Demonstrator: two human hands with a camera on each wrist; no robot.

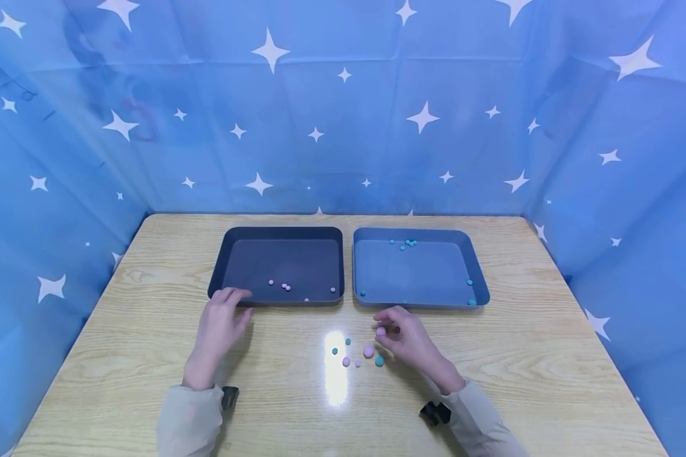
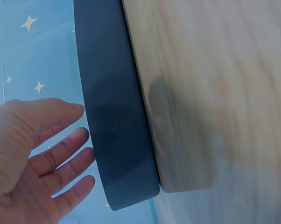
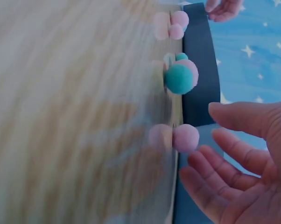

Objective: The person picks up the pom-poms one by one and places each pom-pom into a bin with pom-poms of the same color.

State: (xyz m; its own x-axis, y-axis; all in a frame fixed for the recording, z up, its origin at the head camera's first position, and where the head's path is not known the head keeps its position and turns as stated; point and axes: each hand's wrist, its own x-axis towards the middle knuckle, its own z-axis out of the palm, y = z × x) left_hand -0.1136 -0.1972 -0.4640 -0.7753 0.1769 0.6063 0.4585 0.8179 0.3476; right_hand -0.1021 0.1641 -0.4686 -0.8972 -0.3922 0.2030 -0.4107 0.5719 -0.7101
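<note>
My left hand (image 1: 221,322) hovers at the front left corner of the dark tray (image 1: 286,261), fingers spread and loosely bent, holding nothing. My right hand (image 1: 407,336) is just in front of the blue tray (image 1: 408,270). Its thumb and fingers stand apart around a pink pom-pom (image 1: 380,331). In the right wrist view this pink pom-pom (image 3: 186,138) rests on the table close to the fingertips, not pinched. Left of that hand lie a larger pink pom-pom (image 1: 368,351), a teal pom-pom (image 1: 380,361) and several smaller pink and teal ones.
Small pink pom-poms (image 1: 285,287) lie inside the dark tray, teal ones (image 1: 410,243) inside the blue tray. Both trays stand side by side on the wooden table (image 1: 148,330), with a narrow gap between. A blue star-patterned curtain (image 1: 331,127) surrounds the table's back and sides.
</note>
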